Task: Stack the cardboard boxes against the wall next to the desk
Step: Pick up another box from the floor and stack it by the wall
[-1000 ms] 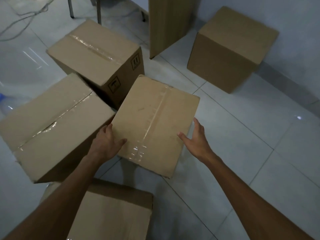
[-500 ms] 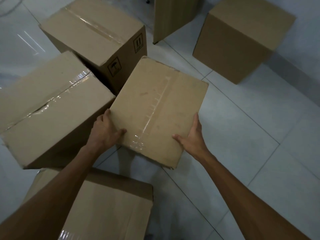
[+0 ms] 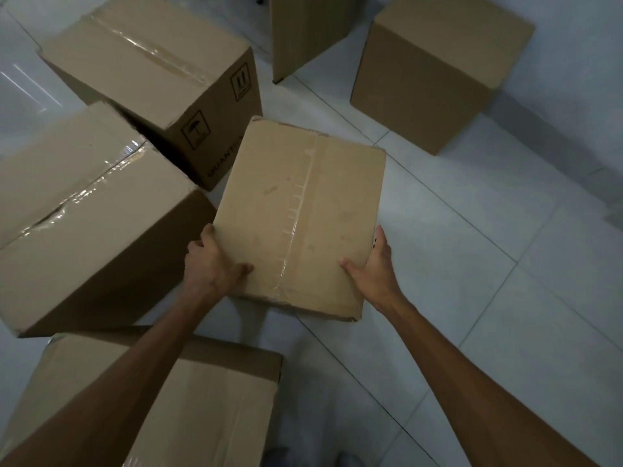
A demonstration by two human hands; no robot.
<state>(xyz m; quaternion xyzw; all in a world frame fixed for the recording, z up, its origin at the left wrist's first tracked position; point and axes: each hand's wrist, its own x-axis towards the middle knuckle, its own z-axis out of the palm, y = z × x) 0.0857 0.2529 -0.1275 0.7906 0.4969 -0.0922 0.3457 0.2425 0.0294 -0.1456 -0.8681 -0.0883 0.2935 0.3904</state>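
1. Both hands clasp the small taped box (image 3: 300,217): left hand (image 3: 212,264) and right hand (image 3: 374,267) at its near corners, thumbs on top.
2. Wall box (image 3: 435,69) sits beyond its far-right corner.

The wooden panel (image 3: 305,32) at the far side runs off the top edge. The near box (image 3: 209,409) is cut by the bottom edge and partly covered by the left forearm. Both hands' fingers are hidden behind the sides of the held box (image 3: 300,214).

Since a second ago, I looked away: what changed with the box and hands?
The right hand, open beside the middle box before, now grips its right edge; the left hand keeps gripping the left corner. The other boxes lie as before.
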